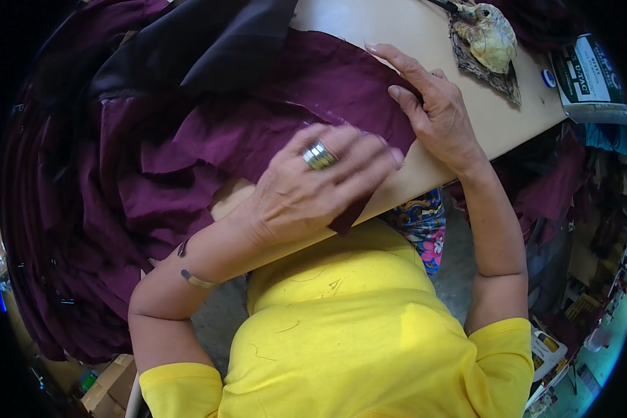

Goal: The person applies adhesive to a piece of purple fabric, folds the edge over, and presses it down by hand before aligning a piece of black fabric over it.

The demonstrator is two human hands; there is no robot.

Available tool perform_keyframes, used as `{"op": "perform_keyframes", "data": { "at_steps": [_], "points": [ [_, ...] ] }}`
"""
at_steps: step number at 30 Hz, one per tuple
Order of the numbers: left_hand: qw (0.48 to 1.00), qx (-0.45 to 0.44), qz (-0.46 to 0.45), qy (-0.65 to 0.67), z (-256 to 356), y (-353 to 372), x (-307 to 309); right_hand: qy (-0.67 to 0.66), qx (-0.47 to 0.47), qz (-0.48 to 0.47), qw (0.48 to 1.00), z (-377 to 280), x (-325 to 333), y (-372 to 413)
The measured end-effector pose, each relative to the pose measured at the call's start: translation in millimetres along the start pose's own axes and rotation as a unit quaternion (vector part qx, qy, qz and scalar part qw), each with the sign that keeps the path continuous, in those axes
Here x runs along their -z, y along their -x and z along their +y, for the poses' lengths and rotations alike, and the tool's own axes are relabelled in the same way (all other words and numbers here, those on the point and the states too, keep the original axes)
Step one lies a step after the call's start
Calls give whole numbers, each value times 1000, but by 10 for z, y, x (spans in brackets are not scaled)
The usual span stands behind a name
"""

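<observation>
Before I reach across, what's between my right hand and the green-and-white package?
In the head view: tabletop, a dark rough-edged piece beneath a yellowish object, then a small blue round item.

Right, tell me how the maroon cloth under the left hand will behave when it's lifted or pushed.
The maroon cloth will probably hang limp when lifted, since it drapes in soft folds at the left. Pushed across the table, it would likely bunch up, as creases already show near the left hand. It seems unlikely to break, looking like plain woven fabric.
</observation>
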State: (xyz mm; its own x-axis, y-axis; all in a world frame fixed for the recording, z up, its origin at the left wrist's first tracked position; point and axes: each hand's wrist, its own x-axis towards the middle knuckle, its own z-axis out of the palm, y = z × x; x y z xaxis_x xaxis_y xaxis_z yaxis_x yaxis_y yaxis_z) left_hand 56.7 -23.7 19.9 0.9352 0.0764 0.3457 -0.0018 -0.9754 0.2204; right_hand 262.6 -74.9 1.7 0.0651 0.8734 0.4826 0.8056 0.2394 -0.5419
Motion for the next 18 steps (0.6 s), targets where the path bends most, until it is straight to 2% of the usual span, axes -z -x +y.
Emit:
{"op": "perform_keyframes", "data": {
  "at_steps": [2,6,10,12,15,18],
  "points": [
    [996,70,41,-46,-31,-8,-47,-8,-1,6,1000,-2,1,2],
    [997,58,37,-30,-54,48,-58,-24,-6,18,1000,63,-28,14],
    [994,47,25,-91,-15,53,-34,-41,-66,-18,997,-6,39,0],
    [992,32,39,-117,-6,50,-41,-37,-48,5,998,58,-7,14],
    [993,4,-31,-110,-11,63,10,-33,-24,13,999,52,-16,6],
    [999,10,-31,-15,17,30,32,-27,14,24,999,43,-22,-6]
  ]
}}
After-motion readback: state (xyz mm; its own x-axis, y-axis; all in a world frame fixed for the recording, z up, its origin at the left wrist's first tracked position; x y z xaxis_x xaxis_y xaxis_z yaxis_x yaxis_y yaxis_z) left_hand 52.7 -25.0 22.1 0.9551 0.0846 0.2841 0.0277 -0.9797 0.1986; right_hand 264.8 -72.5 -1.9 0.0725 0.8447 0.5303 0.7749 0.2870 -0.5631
